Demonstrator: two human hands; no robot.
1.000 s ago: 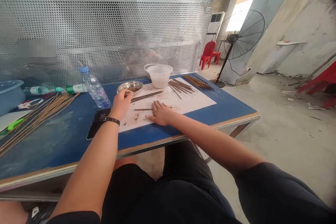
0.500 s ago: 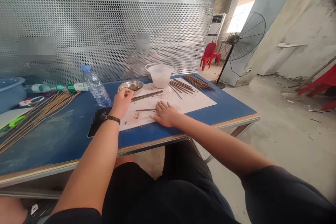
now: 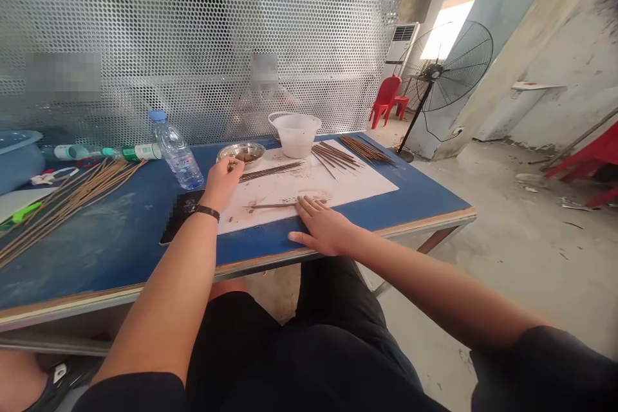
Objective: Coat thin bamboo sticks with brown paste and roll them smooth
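My right hand (image 3: 324,225) lies flat with fingers stretched over one end of a thin brown stick (image 3: 274,206) on a white board (image 3: 371,187). My left hand (image 3: 223,181) is closed in a pinch at the near rim of a shiny metal bowl (image 3: 247,149); what its fingers hold, if anything, I cannot make out. Brown lumps (image 3: 247,158) show in the bowl. Close to the left fingers, several dark sticks (image 3: 273,171) lie side by side. Brown crumbs and smears mark the board around the stick.
A white plastic bucket (image 3: 295,136) stands behind the board, with dark sticks (image 3: 338,158) and a brown bundle (image 3: 367,149) to its right. A water bottle (image 3: 179,158), a black tablet-like object (image 3: 179,215) and long tan sticks (image 3: 91,190) are leftward. A perforated metal screen (image 3: 193,64) borders the back.
My right hand has slid toward me and slightly right, and the stick under it has moved a little nearer. My left hand stays pinched by the bowl.
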